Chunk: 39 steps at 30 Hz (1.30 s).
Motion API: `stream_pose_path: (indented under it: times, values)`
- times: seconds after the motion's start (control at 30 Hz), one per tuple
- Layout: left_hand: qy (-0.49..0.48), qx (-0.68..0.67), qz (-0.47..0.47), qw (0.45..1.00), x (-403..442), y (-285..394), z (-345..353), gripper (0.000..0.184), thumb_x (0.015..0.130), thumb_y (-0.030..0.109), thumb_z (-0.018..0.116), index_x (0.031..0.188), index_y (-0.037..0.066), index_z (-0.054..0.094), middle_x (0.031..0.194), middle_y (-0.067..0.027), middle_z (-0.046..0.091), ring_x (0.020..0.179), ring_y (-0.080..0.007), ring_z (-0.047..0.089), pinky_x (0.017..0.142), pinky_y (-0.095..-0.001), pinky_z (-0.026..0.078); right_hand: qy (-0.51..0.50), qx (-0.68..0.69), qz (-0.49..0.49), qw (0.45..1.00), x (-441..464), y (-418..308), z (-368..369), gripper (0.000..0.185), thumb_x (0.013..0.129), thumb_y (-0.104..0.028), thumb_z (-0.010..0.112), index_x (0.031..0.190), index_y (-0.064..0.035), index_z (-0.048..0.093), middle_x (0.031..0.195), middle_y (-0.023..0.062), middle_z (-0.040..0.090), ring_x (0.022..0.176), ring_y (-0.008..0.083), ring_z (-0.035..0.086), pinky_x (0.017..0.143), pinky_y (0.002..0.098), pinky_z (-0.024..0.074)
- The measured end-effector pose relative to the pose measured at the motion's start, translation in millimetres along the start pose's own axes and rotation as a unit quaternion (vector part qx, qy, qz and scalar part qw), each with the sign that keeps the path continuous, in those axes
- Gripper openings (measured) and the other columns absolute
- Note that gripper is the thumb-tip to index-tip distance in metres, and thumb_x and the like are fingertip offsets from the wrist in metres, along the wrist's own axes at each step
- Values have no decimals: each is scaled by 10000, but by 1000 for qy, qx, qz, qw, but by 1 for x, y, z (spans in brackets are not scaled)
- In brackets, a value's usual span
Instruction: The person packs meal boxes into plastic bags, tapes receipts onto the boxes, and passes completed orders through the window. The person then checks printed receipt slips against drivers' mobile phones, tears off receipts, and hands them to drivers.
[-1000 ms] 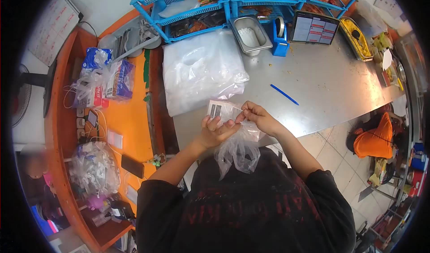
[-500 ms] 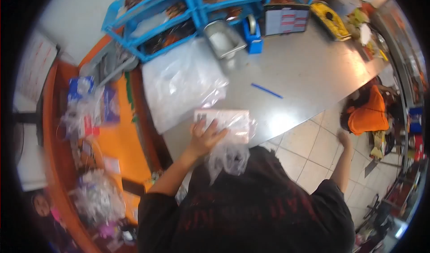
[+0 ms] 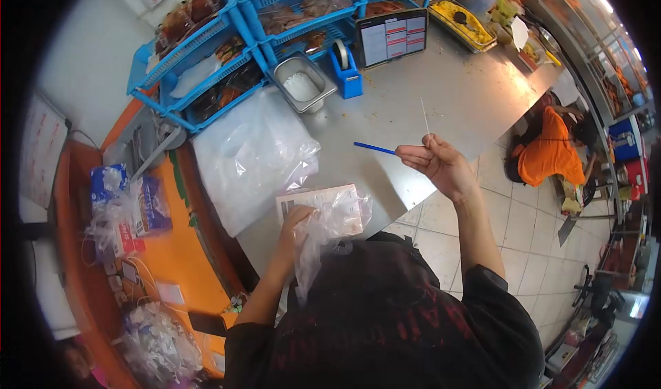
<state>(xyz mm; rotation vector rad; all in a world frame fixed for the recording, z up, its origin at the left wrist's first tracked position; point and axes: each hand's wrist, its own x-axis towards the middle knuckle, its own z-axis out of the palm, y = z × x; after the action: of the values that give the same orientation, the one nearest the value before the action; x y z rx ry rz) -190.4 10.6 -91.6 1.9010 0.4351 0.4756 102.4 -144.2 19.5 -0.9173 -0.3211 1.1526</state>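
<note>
My left hand is closed on the gathered end of a clear plastic bag and rests against a pale, flat box. The box, partly covered by the bag, lies at the near edge of the steel table. To the right, my right hand is raised above the table edge. Between its thumb and fingers it pinches a thin white strip that points upward; its exact kind is unclear. A blue pen-like stick lies on the table just left of my right fingertips.
A stack of clear plastic bags lies on the steel table. Behind are a metal pan, a blue tape dispenser, a tablet and blue racks. A person in orange crouches at right.
My right hand has come up from low at the right to above the table edge, now with a thin white strip. My left hand has shifted down-left over the box, gathering the bag.
</note>
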Motion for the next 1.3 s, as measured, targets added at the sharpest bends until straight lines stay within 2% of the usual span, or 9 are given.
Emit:
stream_pose_path:
  times: [0.2,0.33,0.47,0.57,0.63,0.77,0.8,0.9,1.3]
  values:
    - [47,-108,-137,984,-8,-16,6,285,757,163,506,983,-6,541,955,-135,529,909,-268,498,826,-353,390,-7,-36,-60,998,0,12,-44,183,914,-194,340,868,-41,430,1111,222,534,1042,287,523,939,346,368]
    - [21,-70,-122,990,-1,-20,5,274,770,153,508,1002,9,534,971,-127,527,915,-257,500,823,-348,399,271,-717,-289,574,-44,90,-174,232,885,-111,399,1064,26,456,982,148,579,955,310,508,842,385,372]
    - [-38,158,16,987,6,-6,1,265,784,142,511,1020,24,527,987,-119,526,920,-246,501,820,-343,408,787,-468,88,393,-132,114,-207,116,813,-70,421,869,-5,499,858,187,563,857,316,505,770,407,387]
    - [-95,327,142,930,1,-3,0,260,794,135,513,1034,35,521,1000,-113,524,924,-238,502,818,-340,414,721,-528,-191,405,-123,126,-257,92,803,-85,455,854,-20,494,779,132,549,750,256,513,695,363,417]
    - [-121,516,238,814,-8,-15,-1,258,801,129,514,1043,43,518,1008,-108,524,927,-232,503,817,-337,419,636,-217,-238,702,-88,92,-193,67,799,-82,477,840,-31,495,722,66,517,635,163,482,583,288,410]
    - [-144,869,431,195,-17,-29,-11,255,814,119,517,1062,58,511,1024,-100,522,933,-221,504,814,-333,428,338,-156,-173,912,-36,80,-97,68,788,-86,531,804,-25,557,659,10,522,589,111,491,548,239,415]
    - [-150,864,436,201,-14,-24,-11,255,818,116,518,1066,61,509,1029,-98,521,934,-219,505,813,-331,430,287,-233,-146,917,-24,83,-67,67,784,-80,541,794,-21,570,664,11,537,597,103,501,547,231,416]
    - [26,400,214,891,-5,26,-2,263,715,77,605,976,115,606,1111,-88,508,1046,-257,459,865,-401,360,74,-420,-127,895,11,116,2,62,765,-55,569,778,-2,597,692,67,597,623,139,560,568,254,437]
    - [16,300,31,953,5,57,16,389,642,37,577,1027,35,526,1029,-122,485,971,-284,451,832,-358,386,-326,-545,-188,749,52,133,50,89,703,-89,589,752,-15,582,737,103,564,729,283,513,689,371,422]
